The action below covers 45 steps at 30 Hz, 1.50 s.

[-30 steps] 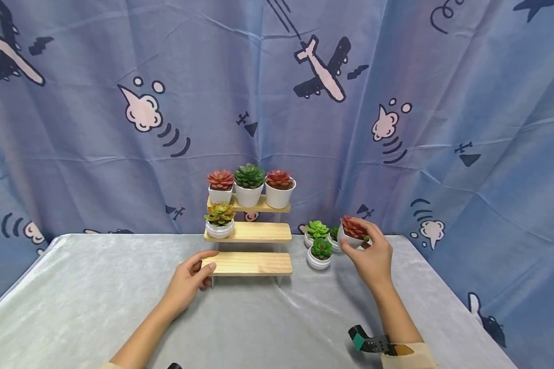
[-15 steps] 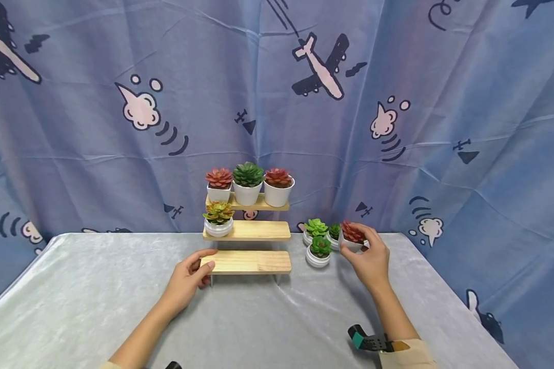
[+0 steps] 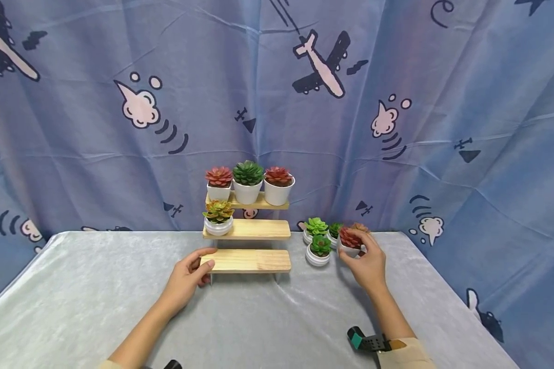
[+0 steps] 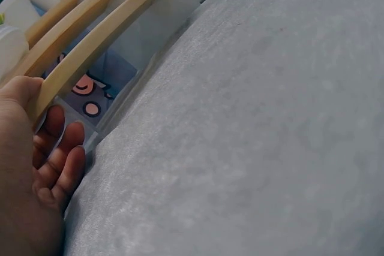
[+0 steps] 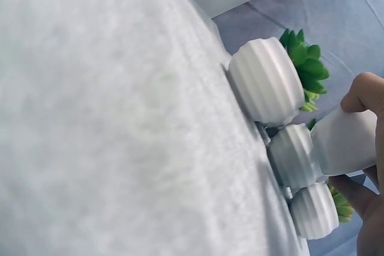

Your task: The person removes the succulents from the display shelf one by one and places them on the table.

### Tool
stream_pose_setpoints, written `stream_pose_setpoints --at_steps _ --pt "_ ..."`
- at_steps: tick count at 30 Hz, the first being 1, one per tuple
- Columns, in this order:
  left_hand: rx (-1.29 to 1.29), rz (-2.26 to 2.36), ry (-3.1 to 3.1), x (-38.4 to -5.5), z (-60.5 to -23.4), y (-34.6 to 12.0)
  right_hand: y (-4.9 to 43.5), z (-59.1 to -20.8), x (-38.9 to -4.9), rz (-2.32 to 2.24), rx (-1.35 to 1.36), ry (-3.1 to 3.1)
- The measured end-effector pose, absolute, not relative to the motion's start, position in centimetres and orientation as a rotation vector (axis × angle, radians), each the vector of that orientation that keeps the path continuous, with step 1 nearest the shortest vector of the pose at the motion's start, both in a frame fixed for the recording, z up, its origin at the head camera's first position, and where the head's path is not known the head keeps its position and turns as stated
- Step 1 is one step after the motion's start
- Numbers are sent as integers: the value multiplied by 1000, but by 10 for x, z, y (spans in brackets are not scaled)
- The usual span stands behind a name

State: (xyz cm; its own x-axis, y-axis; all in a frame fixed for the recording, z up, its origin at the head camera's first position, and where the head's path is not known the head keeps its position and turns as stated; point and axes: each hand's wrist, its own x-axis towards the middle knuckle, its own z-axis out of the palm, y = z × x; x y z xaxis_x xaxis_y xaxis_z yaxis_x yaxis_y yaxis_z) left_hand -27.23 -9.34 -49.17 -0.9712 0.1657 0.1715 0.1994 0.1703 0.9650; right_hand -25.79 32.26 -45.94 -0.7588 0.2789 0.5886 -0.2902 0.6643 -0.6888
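My left hand (image 3: pixel 186 277) grips the left end of the lowest board (image 3: pixel 254 260) of a three-tier wooden shelf. In the left wrist view, its thumb lies on top of the board and its fingers curl below. My right hand (image 3: pixel 370 264) pinches a white pot with a red succulent (image 3: pixel 349 238) between thumb and fingers, right of the shelf. From the right wrist view, this smooth white pot (image 5: pixel 345 142) appears raised off the cloth, beside the ribbed pots. Part of its far side is hidden by my fingers.
Two red succulents and a green succulent (image 3: pixel 248 174) stand on the top board. A yellow-green succulent (image 3: pixel 218 212) sits at the middle board's left end. Several small ribbed pots, including a green succulent (image 3: pixel 320 246), cluster beside my right hand. Behind hangs a blue curtain (image 3: pixel 203 102).
My right hand has lowered the potted red succulent and brought it slightly left. An orange-brown succulent behind it now shows. My left hand keeps its hold on the shelf.
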Motion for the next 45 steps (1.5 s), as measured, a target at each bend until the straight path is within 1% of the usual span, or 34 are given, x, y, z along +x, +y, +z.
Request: stream_pose_setpoints --at_steps 9,19,34,45 --pt "-377 -1961 -2387 -275 -493 -92 327 -471 -258 1051 -69 -2277" --pt "-380 -1961 -2385 -274 -493 -92 330 -480 -258 1119 3 -2305" --pt "-384 -1961 -2400 -274 -495 -91 333 -490 -258 1156 8 -2324" --pt "-376 -1947 -2389 -274 -493 -94 330 -488 -260 1147 30 -2335"
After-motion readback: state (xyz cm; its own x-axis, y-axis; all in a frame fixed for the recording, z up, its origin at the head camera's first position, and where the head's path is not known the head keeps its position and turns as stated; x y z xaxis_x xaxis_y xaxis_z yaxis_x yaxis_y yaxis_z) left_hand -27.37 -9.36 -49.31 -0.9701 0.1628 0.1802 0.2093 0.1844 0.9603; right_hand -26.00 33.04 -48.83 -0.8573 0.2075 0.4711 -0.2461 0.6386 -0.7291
